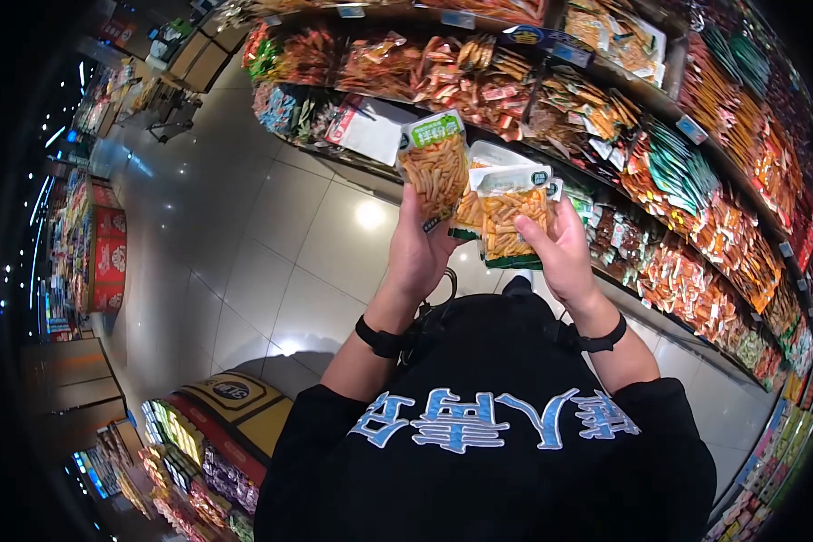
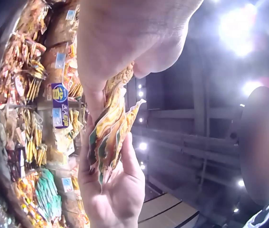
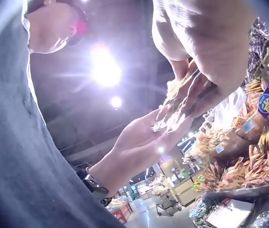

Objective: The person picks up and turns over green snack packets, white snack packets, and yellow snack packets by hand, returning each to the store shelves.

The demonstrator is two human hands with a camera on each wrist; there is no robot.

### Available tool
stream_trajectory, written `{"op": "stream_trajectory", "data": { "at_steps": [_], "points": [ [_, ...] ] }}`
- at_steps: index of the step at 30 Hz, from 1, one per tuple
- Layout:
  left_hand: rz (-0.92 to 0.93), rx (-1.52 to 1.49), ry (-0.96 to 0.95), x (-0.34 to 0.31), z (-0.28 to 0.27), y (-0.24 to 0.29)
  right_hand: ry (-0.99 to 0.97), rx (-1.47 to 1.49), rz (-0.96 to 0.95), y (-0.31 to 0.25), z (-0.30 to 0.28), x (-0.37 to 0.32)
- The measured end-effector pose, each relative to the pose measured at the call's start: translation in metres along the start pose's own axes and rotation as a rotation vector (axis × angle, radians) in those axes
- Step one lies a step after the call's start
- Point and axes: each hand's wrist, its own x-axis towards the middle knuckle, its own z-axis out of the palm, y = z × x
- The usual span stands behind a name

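Observation:
In the head view the left hand [image 1: 415,253] holds a snack pack [image 1: 435,172] with a green-and-white top, tilted, its fingers behind it. The right hand [image 1: 564,257] pinches a pack with a pale top [image 1: 515,221], thumb on its front; more packs lie fanned behind, partly hidden. In the left wrist view several packs [image 2: 110,137] stand edge-on between the left hand [image 2: 129,38] above and the right hand [image 2: 115,197] below. The right wrist view shows packs [image 3: 179,102] between the right hand [image 3: 210,47] and the left hand [image 3: 141,135].
Curved shelves [image 1: 479,81] full of packaged snacks run along the front and right. A white board [image 1: 370,126] lies on the lower shelf's edge. Tiled floor [image 1: 271,217] stretches to the left, with a red display stand [image 1: 108,253], a trolley [image 1: 169,117] and a yellow-topped display [image 1: 244,402].

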Motion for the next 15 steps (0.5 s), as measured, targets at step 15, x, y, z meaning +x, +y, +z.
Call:
{"op": "stream_trajectory", "data": {
  "at_steps": [15],
  "points": [
    [0.347, 0.647, 0.095, -0.057, -0.046, 0.040, -0.008, -0.021, -0.076, 0.038, 0.092, -0.008]
  ]
}}
